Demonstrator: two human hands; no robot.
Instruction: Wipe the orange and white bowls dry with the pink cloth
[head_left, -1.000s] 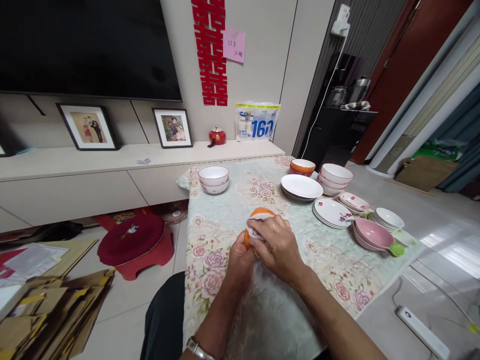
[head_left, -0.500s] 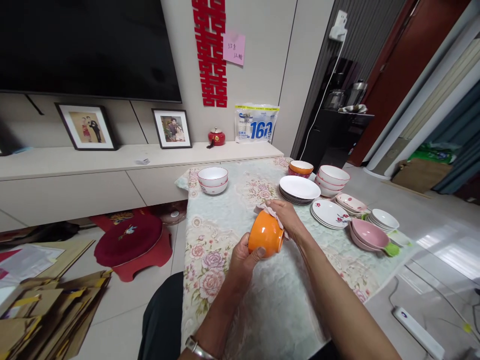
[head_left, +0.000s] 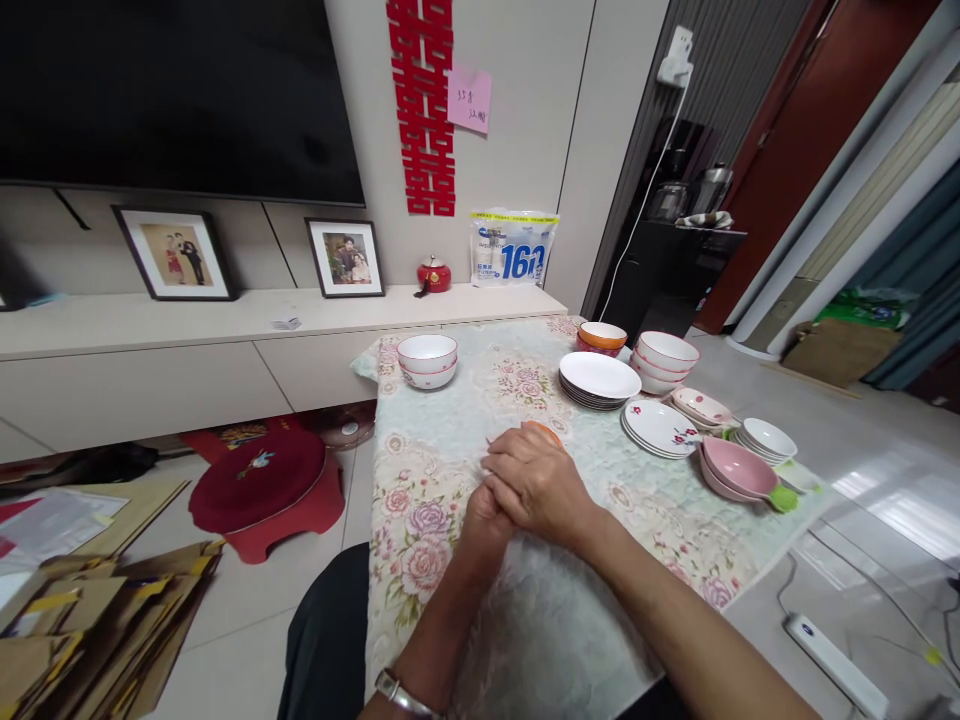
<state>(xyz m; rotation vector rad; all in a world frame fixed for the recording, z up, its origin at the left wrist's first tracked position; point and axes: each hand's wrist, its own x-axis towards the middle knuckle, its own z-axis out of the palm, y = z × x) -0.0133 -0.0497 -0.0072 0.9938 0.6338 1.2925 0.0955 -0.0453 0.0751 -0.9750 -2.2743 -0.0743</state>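
Note:
Over the near half of the table, both my hands are closed around an orange bowl (head_left: pixel 543 432). Only a small strip of its orange side shows beyond my right knuckles. My left hand (head_left: pixel 487 515) grips the bowl from the near left, its fingers mostly covered. Across the front lies my right hand (head_left: pixel 541 480), curled over the bowl and over my left fingers. The pale cloth seen in the earlier frame is hidden now, apart from perhaps a sliver by the fingertips. Two white bowls with red rims (head_left: pixel 427 362) are stacked beyond, to the left.
On the right stand white plates (head_left: pixel 600 374), flowered plates (head_left: pixel 657 428), red-rimmed bowls (head_left: pixel 667 352), an orange-and-red bowl stack (head_left: pixel 602 336) and pink dishes (head_left: pixel 739 468). Flowered cloth (head_left: pixel 427 560) covers the table. A red stool (head_left: pixel 262 480) and flattened cardboard (head_left: pixel 97 630) are at left.
My right hand has moved from the bowl's right side to its front, over my left hand. The bowl has turned and is now nearly hidden. The other dishes stay put.

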